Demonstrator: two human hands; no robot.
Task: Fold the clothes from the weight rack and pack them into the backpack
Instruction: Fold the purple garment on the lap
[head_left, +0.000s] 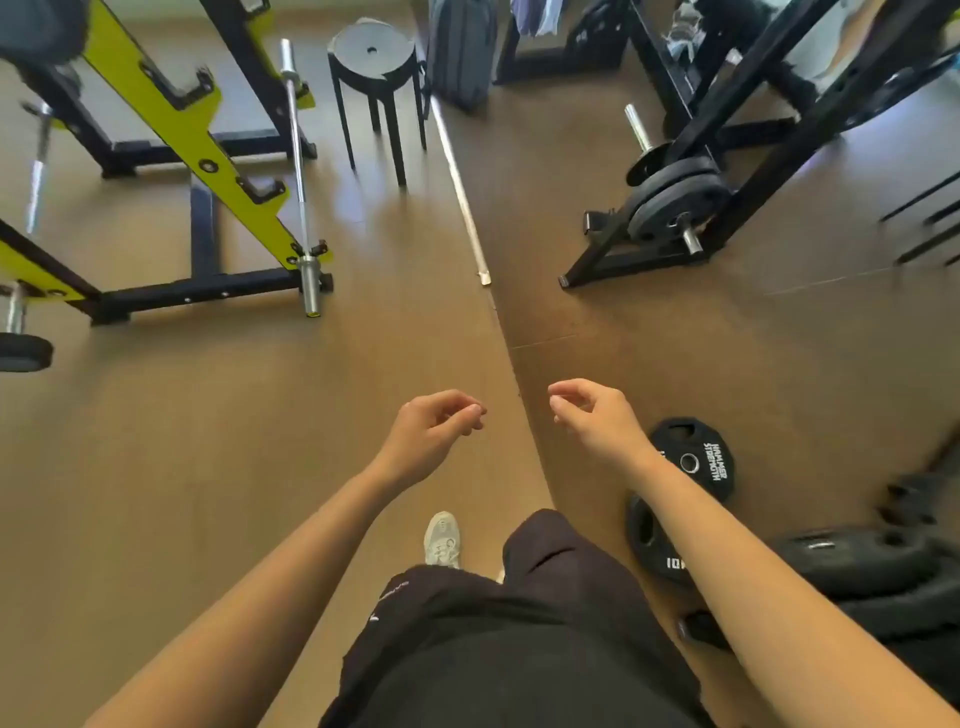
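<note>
A grey backpack (461, 49) stands upright on the floor at the far top centre. Right of it, clothes (537, 18) in purple and pale tones hang on a black weight rack (737, 130) at the top edge, partly cut off. More pale cloth (683, 31) shows further right on the rack. My left hand (434, 434) and my right hand (597, 418) are both held out over the brown floor, far from the backpack and clothes. Their fingers hang loosely curled and hold nothing.
A black stool (374, 67) stands left of the backpack. A yellow-and-black squat rack (182, 130) with a barbell (298, 171) fills the left. Loose weight plates (696, 462) lie on the floor at the right. A metal floor strip (460, 192) runs down the middle.
</note>
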